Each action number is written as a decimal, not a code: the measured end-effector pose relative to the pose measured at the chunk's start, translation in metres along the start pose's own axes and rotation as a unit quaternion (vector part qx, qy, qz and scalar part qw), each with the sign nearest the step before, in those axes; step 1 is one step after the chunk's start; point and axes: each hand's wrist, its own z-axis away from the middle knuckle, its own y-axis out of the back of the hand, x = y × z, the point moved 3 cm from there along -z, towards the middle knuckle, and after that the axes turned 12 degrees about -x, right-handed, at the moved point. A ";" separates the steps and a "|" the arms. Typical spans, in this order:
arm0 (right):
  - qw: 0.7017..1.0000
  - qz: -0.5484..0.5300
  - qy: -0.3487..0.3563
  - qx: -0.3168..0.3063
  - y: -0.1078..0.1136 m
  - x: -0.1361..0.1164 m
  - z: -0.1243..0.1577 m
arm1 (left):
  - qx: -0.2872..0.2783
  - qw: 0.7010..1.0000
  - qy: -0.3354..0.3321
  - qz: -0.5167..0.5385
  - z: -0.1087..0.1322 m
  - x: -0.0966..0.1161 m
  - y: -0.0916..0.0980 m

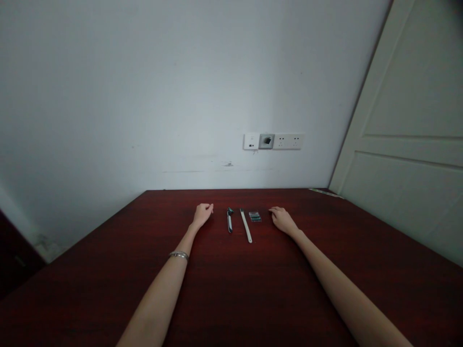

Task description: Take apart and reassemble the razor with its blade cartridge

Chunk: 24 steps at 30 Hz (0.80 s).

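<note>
Three small things lie side by side between my hands on the dark red table. The leftmost is a razor (229, 221) with a pale and dark handle, its head pointing to the wall. Beside it rests a slim white stick (246, 227) with a dark far tip, perhaps a brush. To the right of that is a small clear pack (255, 217) with dark green strips inside. My left hand (202, 213) rests left of the razor, fingers curled in, no object visible in it. My right hand (283, 220) lies right of the pack, fingers loosely stretched, touching none of the things.
The dark red table (231, 294) reaches back to a white wall (202, 96). Several sockets (288, 141) are set in the wall above it. A pale panelled door (408, 144) stands at the right. A thin printed strip (324, 193) lies at the table's back right edge.
</note>
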 end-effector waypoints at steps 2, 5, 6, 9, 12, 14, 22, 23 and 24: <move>1.000 0.000 -0.007 -0.003 -0.001 0.000 0.000 | -0.003 1.000 0.001 -0.006 0.001 -0.001 -0.002; 1.000 -0.005 -0.007 -0.002 -0.002 0.001 0.000 | -0.018 1.000 0.005 -0.016 0.002 -0.001 -0.003; 1.000 -0.007 -0.006 -0.001 -0.002 0.001 0.000 | -0.025 0.999 0.008 -0.022 0.003 0.000 -0.004; 1.000 -0.011 -0.003 0.000 -0.002 0.001 0.001 | -0.044 0.997 0.018 -0.055 0.006 0.006 -0.004; 1.000 -0.016 -0.007 0.000 -0.002 0.001 0.002 | -0.055 0.994 0.027 -0.088 0.012 0.012 -0.003; 1.000 -0.019 -0.007 0.000 -0.002 0.002 0.002 | -0.059 0.992 0.035 -0.101 0.014 0.016 -0.003; 0.999 -0.037 -0.001 0.010 -0.004 0.003 0.002 | -0.037 0.986 0.083 -0.137 0.013 0.033 -0.006; 0.999 -0.037 -0.003 0.011 -0.004 0.003 0.002 | -0.035 0.985 0.093 -0.138 0.012 0.037 -0.005; 0.999 -0.035 -0.003 0.012 -0.004 0.003 0.002 | -0.038 0.985 0.099 -0.136 0.011 0.042 -0.004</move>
